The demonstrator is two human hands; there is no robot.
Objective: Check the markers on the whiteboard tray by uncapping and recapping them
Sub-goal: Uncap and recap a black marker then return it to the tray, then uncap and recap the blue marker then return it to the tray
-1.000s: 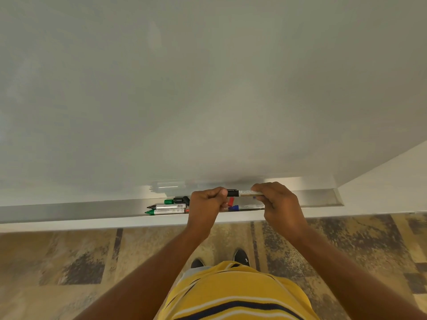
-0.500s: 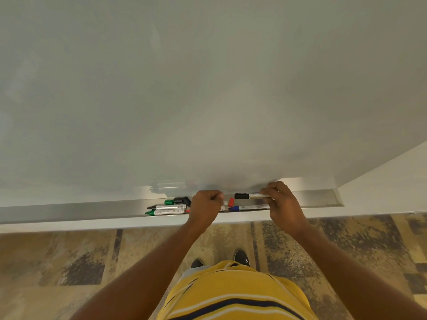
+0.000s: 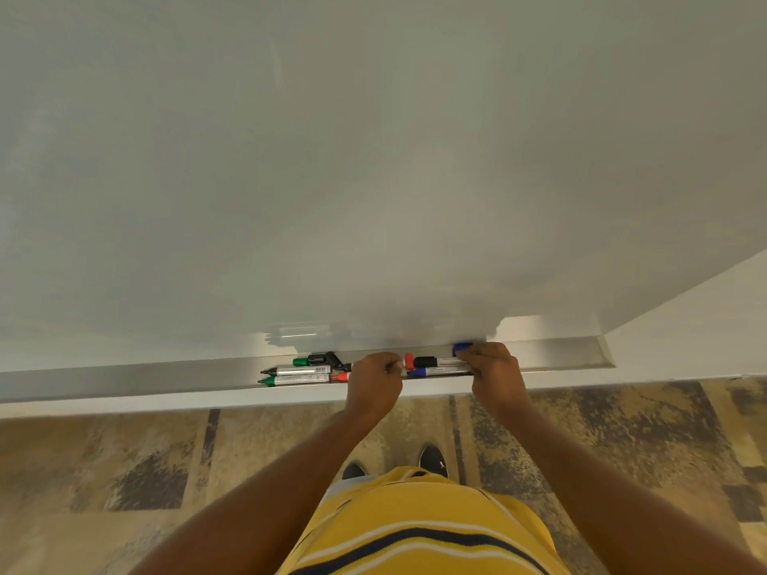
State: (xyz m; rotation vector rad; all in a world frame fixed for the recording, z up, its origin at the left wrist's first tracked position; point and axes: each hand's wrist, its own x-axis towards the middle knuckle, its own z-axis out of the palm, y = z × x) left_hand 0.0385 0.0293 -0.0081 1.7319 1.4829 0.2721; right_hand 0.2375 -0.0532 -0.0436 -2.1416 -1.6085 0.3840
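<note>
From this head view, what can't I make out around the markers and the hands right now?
- Right hand: its fingers cover the black-capped marker barrel end and the blue item; grip unclear.
- Left hand: contents hidden by its knuckles.
- Marker labels on the tray: too small to read.

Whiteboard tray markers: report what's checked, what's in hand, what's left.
Done: cannot tell; the black-capped marker lies capped in the tray. In hand: right hand holds a blue piece; left hand rests beside it. Left: apparently the green marker and its neighbours.
</note>
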